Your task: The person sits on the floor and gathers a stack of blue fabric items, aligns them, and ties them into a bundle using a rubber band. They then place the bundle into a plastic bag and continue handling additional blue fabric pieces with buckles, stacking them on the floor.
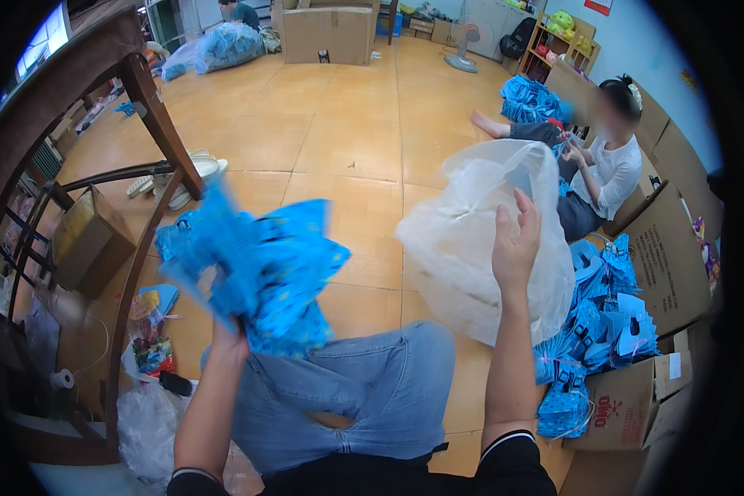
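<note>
My left hand (231, 337) is closed around the lower end of a bundle of blue printed pieces (285, 273), held up over my left knee. The pieces fan outward, smeared by motion, and cover most of the fingers. My right hand (517, 240) is raised with its fingers apart and nothing in them. Behind it is a large translucent white plastic bag (463, 240), puffed up on the floor; I cannot tell whether the hand touches it. Tied stacks of similar blue pieces (591, 318), some with black buckles, lie to the right.
A person (616, 169) sits at the right, hands on something small, beside a blue pile (533, 99). Cardboard boxes (620, 405) line the right side. A wooden chair frame (153, 116) stands close on the left, with clear plastic (149, 422) below. A fan (463, 45) stands far back.
</note>
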Available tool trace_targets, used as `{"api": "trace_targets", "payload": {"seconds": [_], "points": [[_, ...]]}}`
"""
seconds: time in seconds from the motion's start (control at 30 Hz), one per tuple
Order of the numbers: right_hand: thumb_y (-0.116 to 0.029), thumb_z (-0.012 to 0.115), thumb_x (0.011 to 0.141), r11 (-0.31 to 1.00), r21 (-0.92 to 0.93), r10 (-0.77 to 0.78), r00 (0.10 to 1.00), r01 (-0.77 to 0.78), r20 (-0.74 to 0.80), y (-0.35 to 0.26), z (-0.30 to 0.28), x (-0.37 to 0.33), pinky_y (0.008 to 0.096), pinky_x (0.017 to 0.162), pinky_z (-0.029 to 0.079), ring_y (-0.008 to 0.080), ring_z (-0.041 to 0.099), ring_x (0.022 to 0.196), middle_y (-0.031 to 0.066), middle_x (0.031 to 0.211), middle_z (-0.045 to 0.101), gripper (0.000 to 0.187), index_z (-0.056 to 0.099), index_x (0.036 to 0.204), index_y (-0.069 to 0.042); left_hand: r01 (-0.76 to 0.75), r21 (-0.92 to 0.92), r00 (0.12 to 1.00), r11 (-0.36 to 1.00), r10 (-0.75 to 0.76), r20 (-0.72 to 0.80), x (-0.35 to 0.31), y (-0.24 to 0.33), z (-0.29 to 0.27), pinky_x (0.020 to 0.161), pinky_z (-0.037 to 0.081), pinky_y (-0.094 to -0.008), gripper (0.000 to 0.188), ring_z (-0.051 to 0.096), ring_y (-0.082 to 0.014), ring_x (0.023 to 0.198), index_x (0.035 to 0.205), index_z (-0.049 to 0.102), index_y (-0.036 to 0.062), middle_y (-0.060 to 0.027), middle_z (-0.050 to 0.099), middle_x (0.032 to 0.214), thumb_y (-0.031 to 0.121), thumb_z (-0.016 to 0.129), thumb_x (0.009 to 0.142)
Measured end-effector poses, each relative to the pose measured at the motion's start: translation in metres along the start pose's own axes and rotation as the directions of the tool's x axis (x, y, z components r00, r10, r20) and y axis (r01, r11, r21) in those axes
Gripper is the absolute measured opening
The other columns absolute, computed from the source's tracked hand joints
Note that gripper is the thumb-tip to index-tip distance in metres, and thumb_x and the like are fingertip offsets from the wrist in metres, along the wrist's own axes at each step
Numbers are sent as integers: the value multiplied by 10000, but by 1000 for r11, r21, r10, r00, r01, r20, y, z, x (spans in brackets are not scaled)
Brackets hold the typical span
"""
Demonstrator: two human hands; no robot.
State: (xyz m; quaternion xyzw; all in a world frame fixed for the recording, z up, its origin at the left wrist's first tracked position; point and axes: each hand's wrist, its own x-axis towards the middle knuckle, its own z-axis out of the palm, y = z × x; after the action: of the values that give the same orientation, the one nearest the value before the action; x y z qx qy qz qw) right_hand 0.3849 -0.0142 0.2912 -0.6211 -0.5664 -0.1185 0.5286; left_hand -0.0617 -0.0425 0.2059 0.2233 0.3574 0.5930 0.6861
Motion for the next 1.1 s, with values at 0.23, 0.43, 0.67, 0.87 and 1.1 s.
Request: {"api": "trace_targets", "payload": {"seconds": [0.23,0.43,0.67,0.87,1.1], "points": [[-479,611,846,923,-305,385,534,-236,753,66,65,-96,419,1053,348,400,462,1246,264,1341,480,767,373,1400,-5,-189,283,974,940,217,-71,69,-48,28,893,440,-286,442,577,-150,1000,1211,527,13,-60,615,1118,255,677,873],[-381,599,896,988,-36,66,197,-153,978,23,96,-166,417,965,421,376,577,1083,247,1278,532,580,481,1296,22,-132,306,941,943,216,-260,76,-78,-2,866,457,-285,414,590,-141,986,1172,538,13,-68,628,1092,210,710,852],[-322,586,909,978,54,-84,-142,-200,986,-33,105,-141,401,924,450,345,586,1056,220,1225,562,496,499,1288,-13,-190,372,904,909,310,-295,98,-73,-14,808,501,-282,580,624,-163,948,1193,463,-25,-122,637,1060,251,778,792],[-314,624,877,991,-80,59,193,106,979,-94,70,-114,414,941,442,381,564,1098,203,1169,604,433,570,1225,-60,-98,750,872,654,419,-251,95,-78,-17,721,516,-320,807,648,-213,824,1239,445,-15,-139,650,937,414,831,676],[-316,659,860,957,-163,-186,937,242,296,-42,113,-36,456,1057,328,401,410,1281,253,1394,409,519,531,1296,-66,-59,830,898,554,392,-198,85,-69,-7,693,514,-351,816,656,-244,797,1239,467,14,-138,652,884,461,823,656]]}}
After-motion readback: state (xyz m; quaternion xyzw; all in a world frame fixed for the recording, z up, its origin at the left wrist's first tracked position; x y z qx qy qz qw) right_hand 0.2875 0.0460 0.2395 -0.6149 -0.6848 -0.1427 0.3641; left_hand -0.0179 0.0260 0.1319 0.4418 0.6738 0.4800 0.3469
